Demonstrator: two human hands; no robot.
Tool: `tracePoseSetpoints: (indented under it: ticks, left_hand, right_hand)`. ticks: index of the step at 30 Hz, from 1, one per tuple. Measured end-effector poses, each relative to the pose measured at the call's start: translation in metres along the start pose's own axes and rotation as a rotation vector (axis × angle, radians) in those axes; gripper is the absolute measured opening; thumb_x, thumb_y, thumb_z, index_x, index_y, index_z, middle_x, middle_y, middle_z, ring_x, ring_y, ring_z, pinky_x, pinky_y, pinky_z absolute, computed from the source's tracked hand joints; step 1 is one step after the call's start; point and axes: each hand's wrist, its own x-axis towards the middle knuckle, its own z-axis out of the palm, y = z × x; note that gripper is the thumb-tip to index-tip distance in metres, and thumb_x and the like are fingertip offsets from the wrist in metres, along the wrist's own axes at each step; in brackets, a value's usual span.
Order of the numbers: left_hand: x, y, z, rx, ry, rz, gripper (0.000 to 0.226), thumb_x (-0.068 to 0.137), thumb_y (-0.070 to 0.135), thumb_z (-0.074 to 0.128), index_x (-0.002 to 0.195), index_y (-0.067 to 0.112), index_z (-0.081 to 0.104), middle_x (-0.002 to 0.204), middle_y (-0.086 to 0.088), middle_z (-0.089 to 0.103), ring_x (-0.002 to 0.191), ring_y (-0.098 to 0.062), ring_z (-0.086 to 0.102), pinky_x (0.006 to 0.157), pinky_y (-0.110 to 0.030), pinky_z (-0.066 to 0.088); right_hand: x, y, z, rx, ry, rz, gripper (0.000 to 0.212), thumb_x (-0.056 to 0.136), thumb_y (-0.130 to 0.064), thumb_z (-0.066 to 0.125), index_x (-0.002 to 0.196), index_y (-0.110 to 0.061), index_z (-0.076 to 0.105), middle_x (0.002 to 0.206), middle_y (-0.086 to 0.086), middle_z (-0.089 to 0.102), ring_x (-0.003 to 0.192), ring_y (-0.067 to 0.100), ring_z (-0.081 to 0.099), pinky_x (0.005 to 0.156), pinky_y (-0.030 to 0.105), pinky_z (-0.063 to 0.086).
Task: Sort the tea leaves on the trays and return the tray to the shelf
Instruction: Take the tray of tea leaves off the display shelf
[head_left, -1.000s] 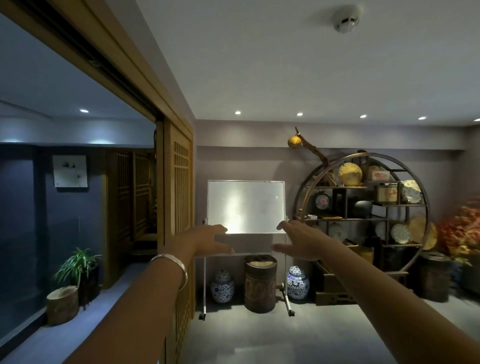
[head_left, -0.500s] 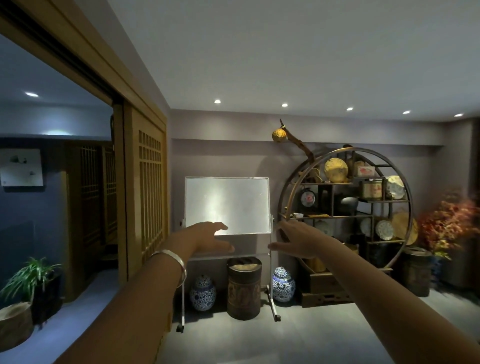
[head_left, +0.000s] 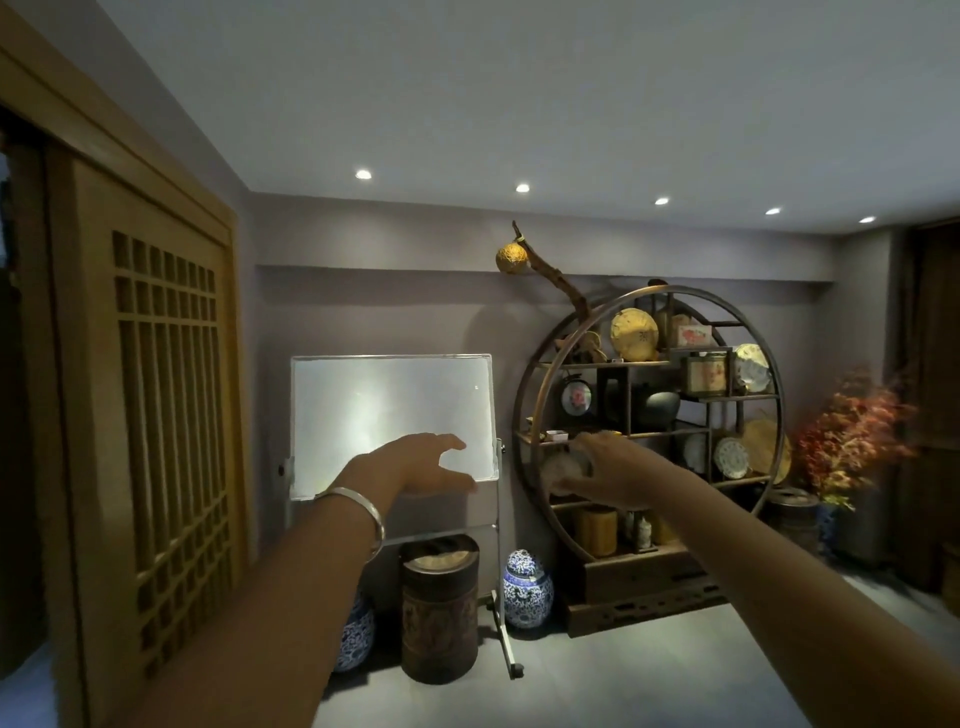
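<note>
Both arms reach forward into a dim room: the left hand (head_left: 421, 465) hangs in the air with fingers spread and relaxed, holding nothing, in front of the whiteboard (head_left: 389, 415). The right hand (head_left: 605, 475) is also empty and loosely spread, in line with the left rim of the round shelf (head_left: 649, 431), though whether it touches anything there is unclear. No tea tray or leaves can be made out, so the task's things are likely out of view. In this low light, a blind reach risks knocking plates off the shelf's ledges.
</note>
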Motion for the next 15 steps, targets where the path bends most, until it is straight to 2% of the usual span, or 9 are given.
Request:
tracePoseSetpoints:
  ticks: [2,4,10,15]
  left_hand:
    - [0.033,-0.003,0.011,-0.017,-0.019,0.024,0.073,0.083,0.057,0.061,0.144,0.031,0.033,0.155,0.002,0.03,0.14,-0.021,0.031,0.112,-0.039,0.027]
    - [0.068,-0.005,0.022,-0.017,-0.04,0.059,0.073,0.083,0.056,0.061,0.145,0.03,0.032,0.155,0.001,0.031,0.14,-0.022,0.031,0.112,-0.039,0.028]
    - [0.181,-0.017,0.056,-0.009,-0.075,0.188,0.075,0.081,0.059,0.06,0.144,0.029,0.033,0.153,-0.001,0.036,0.136,-0.023,0.037,0.108,-0.039,0.032]
    - [0.282,-0.034,0.082,-0.066,-0.113,0.303,0.078,0.077,0.062,0.061,0.143,0.03,0.035,0.149,-0.003,0.04,0.132,-0.023,0.042,0.102,-0.035,0.037]
  right_hand:
    - [0.017,0.015,0.012,-0.004,-0.009,0.022,0.073,0.083,-0.063,0.054,0.139,-0.018,0.039,0.141,0.01,0.045,0.124,0.026,0.046,0.098,0.041,0.044]
    - [0.036,0.03,0.022,-0.045,-0.028,0.052,0.076,0.083,-0.064,0.052,0.142,-0.019,0.035,0.146,0.011,0.039,0.131,0.029,0.04,0.104,0.045,0.039]
    - [0.1,0.071,0.054,-0.066,-0.021,0.155,0.08,0.084,-0.064,0.051,0.146,-0.02,0.026,0.144,0.013,0.039,0.128,0.03,0.042,0.101,0.042,0.041]
    - [0.165,0.104,0.08,-0.068,0.004,0.232,0.075,0.084,-0.062,0.053,0.141,-0.018,0.033,0.137,0.011,0.045,0.121,0.027,0.048,0.095,0.04,0.045]
